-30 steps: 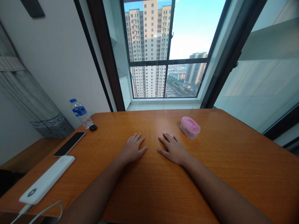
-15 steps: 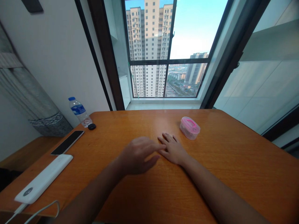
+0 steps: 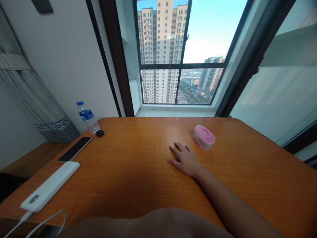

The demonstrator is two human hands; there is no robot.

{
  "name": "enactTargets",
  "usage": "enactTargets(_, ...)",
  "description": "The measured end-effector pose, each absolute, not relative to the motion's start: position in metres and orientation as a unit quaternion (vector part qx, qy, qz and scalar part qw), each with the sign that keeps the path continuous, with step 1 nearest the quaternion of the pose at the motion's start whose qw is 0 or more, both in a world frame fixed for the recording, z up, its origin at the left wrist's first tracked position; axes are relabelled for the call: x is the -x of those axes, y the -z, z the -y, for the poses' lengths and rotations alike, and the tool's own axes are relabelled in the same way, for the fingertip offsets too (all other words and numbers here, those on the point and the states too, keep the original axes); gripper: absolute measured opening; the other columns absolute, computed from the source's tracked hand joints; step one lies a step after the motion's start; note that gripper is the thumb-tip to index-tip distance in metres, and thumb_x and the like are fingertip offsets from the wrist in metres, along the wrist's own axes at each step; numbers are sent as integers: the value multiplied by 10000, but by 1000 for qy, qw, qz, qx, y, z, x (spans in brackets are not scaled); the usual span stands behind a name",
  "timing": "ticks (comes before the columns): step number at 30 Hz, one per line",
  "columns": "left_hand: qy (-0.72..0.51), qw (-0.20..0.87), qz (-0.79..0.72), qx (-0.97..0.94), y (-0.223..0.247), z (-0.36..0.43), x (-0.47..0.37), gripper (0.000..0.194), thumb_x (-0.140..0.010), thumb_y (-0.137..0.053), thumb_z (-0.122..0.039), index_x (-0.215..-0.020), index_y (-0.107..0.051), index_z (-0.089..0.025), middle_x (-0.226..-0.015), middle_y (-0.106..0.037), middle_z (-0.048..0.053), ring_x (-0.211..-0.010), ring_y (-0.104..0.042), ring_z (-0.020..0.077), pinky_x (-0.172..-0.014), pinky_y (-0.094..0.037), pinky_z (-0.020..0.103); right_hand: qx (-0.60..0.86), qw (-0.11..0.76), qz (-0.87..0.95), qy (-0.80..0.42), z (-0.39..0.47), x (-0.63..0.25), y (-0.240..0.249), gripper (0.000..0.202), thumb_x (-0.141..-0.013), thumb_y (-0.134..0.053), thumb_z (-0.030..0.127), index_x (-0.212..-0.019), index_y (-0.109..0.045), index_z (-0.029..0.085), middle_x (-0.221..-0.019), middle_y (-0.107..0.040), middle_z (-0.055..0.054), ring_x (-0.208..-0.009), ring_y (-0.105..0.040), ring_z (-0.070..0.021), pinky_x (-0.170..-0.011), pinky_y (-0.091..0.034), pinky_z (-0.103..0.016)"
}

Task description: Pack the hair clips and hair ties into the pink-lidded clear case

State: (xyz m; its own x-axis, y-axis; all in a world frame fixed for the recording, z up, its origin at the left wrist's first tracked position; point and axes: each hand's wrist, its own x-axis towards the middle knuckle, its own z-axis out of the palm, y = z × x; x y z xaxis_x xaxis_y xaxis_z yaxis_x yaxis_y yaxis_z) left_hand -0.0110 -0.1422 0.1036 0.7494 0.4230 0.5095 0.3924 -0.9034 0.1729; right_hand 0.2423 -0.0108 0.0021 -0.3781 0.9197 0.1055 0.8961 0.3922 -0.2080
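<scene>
My right hand (image 3: 184, 159) lies palm down on the wooden table (image 3: 128, 148), its fingers spread and nothing in them. Just beyond it to the right stands a small clear plastic box (image 3: 204, 138) with a pink lid, apart from the fingers. At the bottom edge, close to the camera, the left forearm and the back of my left hand (image 3: 173, 223) cross the view. The fingers of that hand are out of sight, so whether it holds anything does not show.
Along the table's left side are a water bottle (image 3: 88, 117) with a blue cap, a small black round object (image 3: 99, 133), a phone (image 3: 75, 149) and a white power bank (image 3: 51, 186) with a cable (image 3: 53, 216). A window (image 3: 182, 66) is behind the table.
My left hand has left its place by the right fingers and come back toward the camera, at the bottom edge. My right hand stays flat on the table. The view has shifted slightly.
</scene>
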Motion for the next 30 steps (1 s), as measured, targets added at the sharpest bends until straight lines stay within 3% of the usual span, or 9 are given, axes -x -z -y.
enactTargets(9,-264,25,-312,-912,-55,26,-12,317,-884,-440,-383,-684,-617,-213,-615,-543,75,-640,-528,198,-612,-409,318,549,104,828,-55,13,-241,-5,709,-907,-416,649,-1487,-392,242,-1584,-286,-144,-1466,-217,-334,-1174,-112,-558)
enactTargets(13,-202,-11,-375,-905,-24,-4,8,337,-866,-443,-327,-573,-538,-191,-585,-548,56,-559,-440,158,-575,-286,304,548,108,828,-55,11,-242,-1,722,-898,-410,674,-1479,-404,246,-1578,-305,-137,-1464,-228,-332,-1177,-110,-557)
enactTargets(18,-214,42,-547,-809,7,-32,24,417,-863,-424,-354,-485,-407,-179,-475,-401,-3,-481,-310,115,-549,-153,295,546,115,828,-57,9,-244,2,733,-896,-395,693,-1478,-407,247,-1582,-296,-137,-1467,-223,-330,-1181,-103,-551)
enactTargets(30,-204,124,-487,-840,3,-26,27,396,-835,-446,-344,-511,-288,-181,-485,-283,-43,-478,-251,88,-543,-147,282,547,113,827,-66,12,-243,-2,729,-899,-399,685,-1480,-400,243,-1588,-283,-138,-1476,-200,-320,-1181,-91,-538)
